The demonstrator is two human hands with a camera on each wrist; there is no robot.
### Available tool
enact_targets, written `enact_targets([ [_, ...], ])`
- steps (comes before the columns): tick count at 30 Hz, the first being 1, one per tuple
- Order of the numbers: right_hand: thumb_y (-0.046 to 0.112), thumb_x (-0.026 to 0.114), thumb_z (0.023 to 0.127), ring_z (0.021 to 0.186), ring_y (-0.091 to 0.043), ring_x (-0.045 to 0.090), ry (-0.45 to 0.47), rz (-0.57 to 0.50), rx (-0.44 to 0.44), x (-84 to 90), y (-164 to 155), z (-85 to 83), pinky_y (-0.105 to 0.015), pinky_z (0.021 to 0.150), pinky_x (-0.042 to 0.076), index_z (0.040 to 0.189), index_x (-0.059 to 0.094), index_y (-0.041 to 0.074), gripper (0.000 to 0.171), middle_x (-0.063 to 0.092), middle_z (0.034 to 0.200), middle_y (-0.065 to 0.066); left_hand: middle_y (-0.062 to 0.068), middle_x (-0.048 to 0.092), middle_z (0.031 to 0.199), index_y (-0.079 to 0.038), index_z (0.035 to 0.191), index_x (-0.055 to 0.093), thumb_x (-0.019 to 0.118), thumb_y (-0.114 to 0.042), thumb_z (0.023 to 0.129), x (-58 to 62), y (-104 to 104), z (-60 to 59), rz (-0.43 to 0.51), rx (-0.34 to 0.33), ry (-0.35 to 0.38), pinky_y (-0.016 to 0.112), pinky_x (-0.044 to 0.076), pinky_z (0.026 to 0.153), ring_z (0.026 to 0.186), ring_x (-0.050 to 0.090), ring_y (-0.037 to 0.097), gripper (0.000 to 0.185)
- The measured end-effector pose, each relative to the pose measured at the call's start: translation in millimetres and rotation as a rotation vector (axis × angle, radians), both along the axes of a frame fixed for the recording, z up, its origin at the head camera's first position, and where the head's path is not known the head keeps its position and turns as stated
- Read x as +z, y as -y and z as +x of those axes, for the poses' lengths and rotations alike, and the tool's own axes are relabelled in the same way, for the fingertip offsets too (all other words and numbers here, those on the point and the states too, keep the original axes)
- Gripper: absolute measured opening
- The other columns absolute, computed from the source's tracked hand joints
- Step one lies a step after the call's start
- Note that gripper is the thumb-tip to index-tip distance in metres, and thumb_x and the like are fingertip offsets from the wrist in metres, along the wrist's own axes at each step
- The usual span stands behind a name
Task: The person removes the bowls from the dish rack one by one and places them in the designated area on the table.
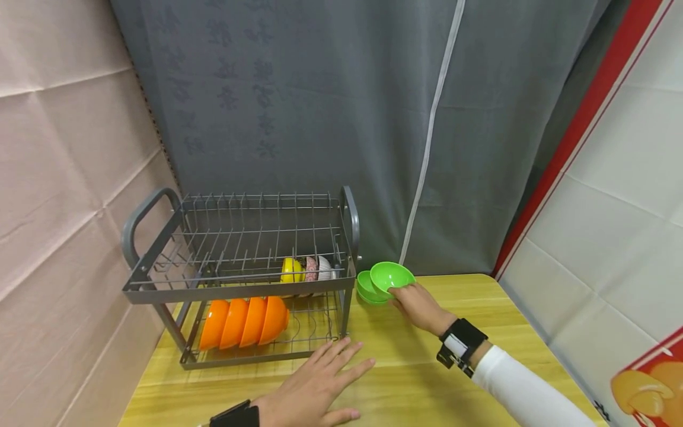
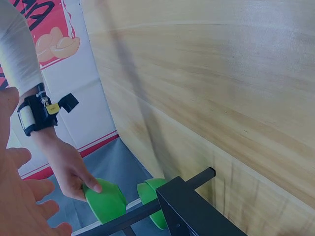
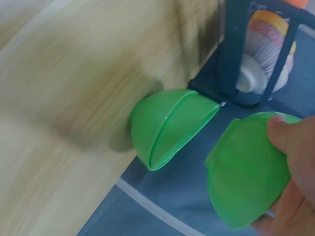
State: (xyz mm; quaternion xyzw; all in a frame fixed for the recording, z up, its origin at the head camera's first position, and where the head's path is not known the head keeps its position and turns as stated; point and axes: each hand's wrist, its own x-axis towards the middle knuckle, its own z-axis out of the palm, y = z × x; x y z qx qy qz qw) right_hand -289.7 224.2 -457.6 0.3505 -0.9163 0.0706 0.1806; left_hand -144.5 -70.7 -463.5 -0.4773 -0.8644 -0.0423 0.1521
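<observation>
In my right hand point(image 1: 421, 308) is a green bowl point(image 1: 392, 277), pinched at its rim with thumb and fingers. Below and left of it, nested green bowls point(image 1: 365, 289) stand on the table beside the rack. The right wrist view shows the held bowl point(image 3: 248, 172) apart from the nested bowls point(image 3: 167, 125). My left hand point(image 1: 315, 385) is spread flat with straight fingers, low over the table in front of the rack, holding nothing.
A grey two-tier dish rack point(image 1: 240, 290) stands at left. Several orange bowls point(image 1: 242, 323) lean in a row on its lower tier. Behind them are a yellow bowl point(image 1: 290, 270) and a white fluted bowl point(image 1: 324, 270). A grey curtain point(image 1: 320, 118) hangs behind the wooden table point(image 1: 427, 379).
</observation>
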Motion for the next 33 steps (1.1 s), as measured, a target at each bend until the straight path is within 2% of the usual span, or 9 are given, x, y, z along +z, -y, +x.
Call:
enact_targets([
  [7,0.008,0.074,0.089,0.069,-0.013,0.059,0.043,-0.011,-0.032,-12.0,0,-19.5,-0.038,0.065,0.051,0.081,0.061,0.011,0.016,0.054,0.069,0.006,0.012,0.027,0.167,-0.026,0.162,0.024,0.03,-0.064,0.104,-1.7,-1,1.7,0.004,-0.005,0.011,0.049,0.035,0.12,0.153,0.034,0.027,0.07],
  [10,0.007,0.074,0.089,0.07,-0.014,0.059,0.058,-0.012,-0.05,-17.6,0,-28.3,-0.039,0.066,0.052,0.081,0.06,0.011,0.016,0.054,0.07,0.005,0.011,0.028,0.167,-0.026,0.162,0.025,0.029,-0.064,0.104,-2.9,-2,1.8,0.008,-0.01,-0.014,0.038,0.011,0.13,0.153,0.033,0.025,0.07],
  [12,0.007,0.074,0.089,0.07,-0.014,0.059,0.063,-0.01,-0.06,-20.8,-1,-33.6,-0.038,0.066,0.051,0.081,0.061,0.011,0.015,0.054,0.07,0.005,0.011,0.029,0.167,-0.026,0.162,0.025,0.029,-0.064,0.104,-3.6,-2,1.7,0.011,-0.012,-0.024,0.031,-0.007,0.129,0.153,0.033,0.025,0.07],
  [14,0.007,0.073,0.09,0.068,-0.014,0.058,0.065,-0.007,-0.067,-23.2,-1,-38.4,-0.037,0.064,0.051,0.082,0.061,0.011,0.015,0.053,0.069,0.005,0.011,0.029,0.167,-0.026,0.162,0.024,0.03,-0.064,0.104,-3.9,-1,1.5,0.014,-0.014,-0.024,0.028,-0.014,0.127,0.153,0.033,0.024,0.07],
  [17,0.008,0.073,0.09,0.065,-0.013,0.055,0.082,-0.003,-0.075,-25.9,1,-44.5,-0.035,0.063,0.049,0.081,0.061,0.011,0.015,0.052,0.067,0.006,0.01,0.029,0.167,-0.025,0.162,0.025,0.031,-0.064,0.103,-4.1,-1,1.5,0.015,-0.018,-0.017,0.035,0.009,0.131,0.153,0.035,0.025,0.071],
  [20,0.01,0.071,0.092,0.064,-0.012,0.052,0.114,0.009,-0.083,-27.7,5,-49.9,-0.034,0.062,0.047,0.081,0.061,0.012,0.015,0.048,0.066,0.007,0.01,0.03,0.167,-0.025,0.161,0.026,0.032,-0.065,0.103,-5.0,0,1.3,0.014,-0.019,-0.016,0.044,0.036,0.121,0.152,0.036,0.026,0.071],
  [21,0.011,0.071,0.092,0.064,-0.011,0.052,0.124,0.016,-0.087,-28.1,7,-51.3,-0.034,0.062,0.047,0.081,0.06,0.012,0.016,0.047,0.066,0.008,0.01,0.03,0.167,-0.025,0.161,0.026,0.032,-0.065,0.103,-5.5,0,1.3,0.014,-0.02,-0.018,0.045,0.038,0.12,0.152,0.036,0.027,0.071],
  [29,0.01,0.066,0.096,0.066,-0.013,0.052,0.182,0.052,-0.088,-34.1,16,-59.0,-0.037,0.066,0.05,0.083,0.061,0.011,0.014,0.047,0.066,0.006,0.007,0.031,0.167,-0.025,0.161,0.028,0.031,-0.067,0.102,-8.9,1,0.2,0.011,-0.004,-0.07,0.04,0.028,0.12,0.152,0.036,0.025,0.072],
  [33,0.01,0.062,0.099,0.068,-0.014,0.058,0.219,0.088,-0.089,-41.3,18,-63.6,-0.043,0.075,0.053,0.089,0.064,0.009,0.01,0.053,0.066,0.005,0.009,0.031,0.167,-0.025,0.161,0.027,0.032,-0.066,0.102,-9.5,1,0.3,0.011,-0.009,-0.059,0.041,0.033,0.12,0.152,0.036,0.025,0.072],
])
